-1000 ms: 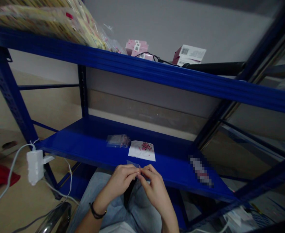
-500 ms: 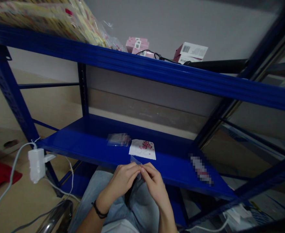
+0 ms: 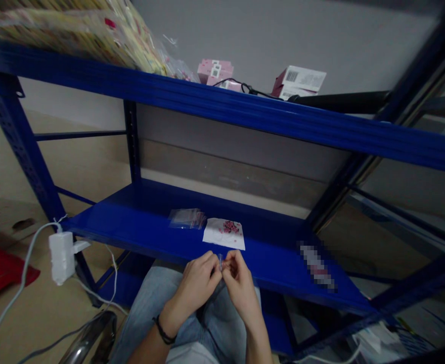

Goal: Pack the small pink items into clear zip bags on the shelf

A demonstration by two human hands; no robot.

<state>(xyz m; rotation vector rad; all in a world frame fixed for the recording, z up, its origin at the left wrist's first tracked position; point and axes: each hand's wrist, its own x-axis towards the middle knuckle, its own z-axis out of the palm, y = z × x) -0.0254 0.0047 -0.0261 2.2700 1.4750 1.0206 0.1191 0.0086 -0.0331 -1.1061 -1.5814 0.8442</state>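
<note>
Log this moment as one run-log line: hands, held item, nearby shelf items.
left hand | right hand | both pinching: small clear plastic piece | nearby: white paper sheet with pink marks, clear plastic bag | on: blue steel shelf

Glossy painted metal shelf [image 3: 131, 212], clear plastic bag [image 3: 187, 218], matt white paper [image 3: 215, 236].

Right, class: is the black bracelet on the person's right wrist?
No, the black bracelet sits on the wrist of the left hand, while the wrist of the right hand shows bare.

There is a thin black bracelet [image 3: 163, 331] on the left arm [image 3: 148, 349], with light blue jeans [image 3: 139, 298] and a white shirt [image 3: 186, 355].
</note>
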